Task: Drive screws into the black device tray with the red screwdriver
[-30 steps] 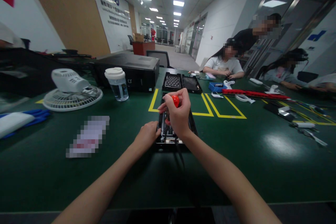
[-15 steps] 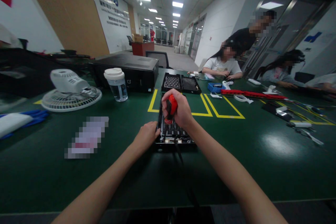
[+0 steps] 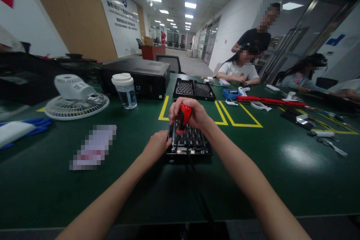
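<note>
On the green table in front of me lies an open black case (image 3: 194,138) with rows of dark round cells inside and small circuit parts along its near end. My right hand (image 3: 198,113) is closed around the red and black handle of a screwdriver (image 3: 185,115), held upright over the case's left part. The thin shaft points down toward the near left corner; its tip is hard to make out. My left hand (image 3: 158,143) grips the case's left side, thumb at the rim, some fingers hidden. A dark strap or cable (image 3: 194,167) runs from the near end toward me.
Beyond the case sits another open black case (image 3: 184,88). To the left are a lidded cup (image 3: 125,92), a white fan (image 3: 75,99) and a blurred flat item (image 3: 94,147). A blue tray (image 3: 230,94) and a red strip (image 3: 270,101) lie right. Several people are across the table.
My right hand has shifted slightly left, its grip on the screwdriver handle rolled and loosened a little. My left hand and the case stay put. The standing person in the background has straightened up.
</note>
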`<state>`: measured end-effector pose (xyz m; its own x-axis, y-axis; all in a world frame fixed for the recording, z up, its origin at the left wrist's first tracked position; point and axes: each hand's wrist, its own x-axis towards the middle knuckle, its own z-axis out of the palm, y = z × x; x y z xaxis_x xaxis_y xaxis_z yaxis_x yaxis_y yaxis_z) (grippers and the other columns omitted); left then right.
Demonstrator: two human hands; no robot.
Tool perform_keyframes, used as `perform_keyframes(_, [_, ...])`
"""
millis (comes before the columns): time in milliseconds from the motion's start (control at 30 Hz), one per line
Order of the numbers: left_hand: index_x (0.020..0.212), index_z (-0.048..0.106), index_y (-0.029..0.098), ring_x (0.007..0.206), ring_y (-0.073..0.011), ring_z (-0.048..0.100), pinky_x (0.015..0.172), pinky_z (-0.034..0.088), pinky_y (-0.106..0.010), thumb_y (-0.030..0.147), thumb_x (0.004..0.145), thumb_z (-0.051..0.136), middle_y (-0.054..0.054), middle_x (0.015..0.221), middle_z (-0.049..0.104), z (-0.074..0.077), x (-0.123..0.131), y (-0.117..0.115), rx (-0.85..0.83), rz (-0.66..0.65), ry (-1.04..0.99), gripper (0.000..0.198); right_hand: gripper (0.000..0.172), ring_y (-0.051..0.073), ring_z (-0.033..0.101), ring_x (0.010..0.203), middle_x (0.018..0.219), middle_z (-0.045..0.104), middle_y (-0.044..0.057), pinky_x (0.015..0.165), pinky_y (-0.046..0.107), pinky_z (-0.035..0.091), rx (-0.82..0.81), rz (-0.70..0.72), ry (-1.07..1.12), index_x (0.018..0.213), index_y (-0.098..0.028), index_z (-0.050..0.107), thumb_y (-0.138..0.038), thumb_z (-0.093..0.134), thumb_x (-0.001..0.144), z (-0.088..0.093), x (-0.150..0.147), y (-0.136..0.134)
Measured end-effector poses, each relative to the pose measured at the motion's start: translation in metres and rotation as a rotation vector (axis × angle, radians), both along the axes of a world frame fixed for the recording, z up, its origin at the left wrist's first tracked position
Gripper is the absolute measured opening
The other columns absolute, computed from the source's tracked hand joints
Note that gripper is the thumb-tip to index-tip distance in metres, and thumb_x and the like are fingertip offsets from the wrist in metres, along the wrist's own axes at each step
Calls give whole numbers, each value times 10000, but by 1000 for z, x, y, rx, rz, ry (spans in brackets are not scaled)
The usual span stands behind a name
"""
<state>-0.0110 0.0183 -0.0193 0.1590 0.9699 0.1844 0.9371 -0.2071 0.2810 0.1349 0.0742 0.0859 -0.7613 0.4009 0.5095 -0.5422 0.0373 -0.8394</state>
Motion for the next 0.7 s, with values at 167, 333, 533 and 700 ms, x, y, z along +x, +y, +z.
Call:
perform_keyframes(167, [1010, 592, 144, 864, -196, 619, 757, 449, -283, 266, 858, 436, -91, 949, 657, -1, 0, 0, 11, 3, -6, 249, 301, 197, 636, 777, 778, 647, 95, 688, 361, 538, -46, 70, -61, 732, -126, 577, -414, 494, 752, 2, -3, 5])
perform_keyframes(333, [1018, 594, 152, 870, -196, 623, 757, 450, -277, 271, 857, 445, -88, 962, 661, 0, 1, -1, -1, 11, 10, 249, 306, 197, 643, 704, 726, 639, 91, 600, 351, 550, -54, 61, -91, 663, -145, 505, -421, 452, 783, -2, -4, 9])
perform_keyframes(533, [1008, 591, 145, 872, -201, 624, 757, 451, -282, 266, 858, 441, -92, 952, 663, -1, 1, -1, 0, 5, 22, 244, 310, 140, 571, 466, 576, 566, 24, 434, 273, 497, -42, 61, -12, 669, -142, 521, -351, 364, 836, -5, -6, 7])
perform_keyframes(700, [995, 588, 147, 874, -192, 622, 761, 452, -272, 273, 863, 437, -88, 959, 664, 2, 1, -2, -10, 5, 23, 237, 305, 91, 493, 399, 546, 519, -8, 396, 214, 435, -83, 35, 33, 676, -137, 525, -283, 329, 858, -5, -6, 2])
